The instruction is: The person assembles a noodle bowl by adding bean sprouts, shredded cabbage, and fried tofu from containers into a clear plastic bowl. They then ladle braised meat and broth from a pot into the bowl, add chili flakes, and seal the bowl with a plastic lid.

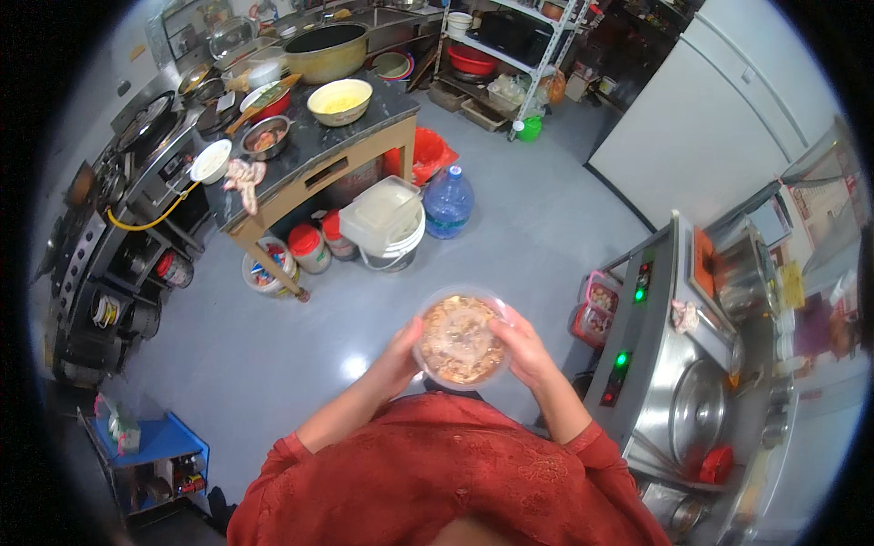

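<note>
Between my two hands, in front of my red top, is a round clear plastic container [462,338] full of brownish, chunky food. My left hand [401,355] grips its left side. On the opposite side my right hand [525,347] is closed round the rim, its thumb lying along the top edge. The fingers under the container are hidden. Whether a clear lid covers the food, I cannot tell.
A dark-topped table [309,146] with bowls stands ahead to the left. Beside it are a white bucket [391,255] and a blue water jug [449,202]. A steel cooking counter [660,346] runs along my right; a white fridge [701,109] stands far right.
</note>
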Demonstrator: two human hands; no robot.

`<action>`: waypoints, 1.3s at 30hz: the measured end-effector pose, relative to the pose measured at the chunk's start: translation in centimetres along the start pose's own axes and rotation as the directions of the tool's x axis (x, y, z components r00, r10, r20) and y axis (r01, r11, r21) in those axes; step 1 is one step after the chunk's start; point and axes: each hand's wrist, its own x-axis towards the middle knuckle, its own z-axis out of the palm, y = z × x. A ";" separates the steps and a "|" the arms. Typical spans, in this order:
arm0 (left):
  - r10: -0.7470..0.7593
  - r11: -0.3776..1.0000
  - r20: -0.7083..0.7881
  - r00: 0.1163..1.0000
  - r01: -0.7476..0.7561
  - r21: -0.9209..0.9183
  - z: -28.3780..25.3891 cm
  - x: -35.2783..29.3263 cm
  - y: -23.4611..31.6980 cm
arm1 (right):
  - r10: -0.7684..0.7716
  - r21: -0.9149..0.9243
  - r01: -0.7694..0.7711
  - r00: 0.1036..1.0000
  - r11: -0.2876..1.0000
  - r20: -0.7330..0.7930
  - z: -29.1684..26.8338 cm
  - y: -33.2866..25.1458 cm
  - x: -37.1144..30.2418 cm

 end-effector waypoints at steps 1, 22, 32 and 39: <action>0.025 0.999 0.013 1.000 -0.025 0.021 -0.3 1.3 1.0 | -0.001 -0.040 0.001 1.000 0.999 0.001 -0.2 -0.7 1.6; 0.133 0.990 -0.131 0.982 -0.126 0.059 -4.0 19.1 16.5 | 0.034 0.010 -0.037 0.975 0.999 0.220 -2.0 -10.9 27.0; -0.048 0.996 -0.063 0.997 0.052 0.068 -9.7 25.2 25.9 | 0.094 0.217 -0.108 0.993 0.970 0.072 1.9 -13.3 35.6; -0.084 0.979 0.015 0.996 0.080 0.185 -12.6 27.5 30.0 | 0.074 0.241 -0.065 0.997 0.968 -0.030 5.0 -14.3 39.5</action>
